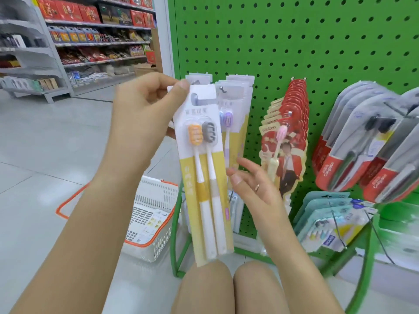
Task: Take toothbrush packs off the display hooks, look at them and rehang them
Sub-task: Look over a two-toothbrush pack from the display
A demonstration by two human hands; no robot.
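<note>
One two-brush pack held before the pegboard

The left hand (145, 109) pinches the toothbrush pack (204, 168) at its top corner; right hand (254, 184), fingers loosely spread, sits just right of it, near the green pegboard (294, 41).

White plastic basket (156, 214) with orange rim sits on pale tiled floor (45, 141) at seven o'clock, printed sheets lying inside. Grey store shelving (29, 55) runs across ten o'clock, red boxes (68, 11) on top tier, blue jugs (72, 35) just below, packets lower. Cardboard carton (145, 70) stands on floor beyond shelves. Bare knees (229, 288) at six o'clock.
</note>
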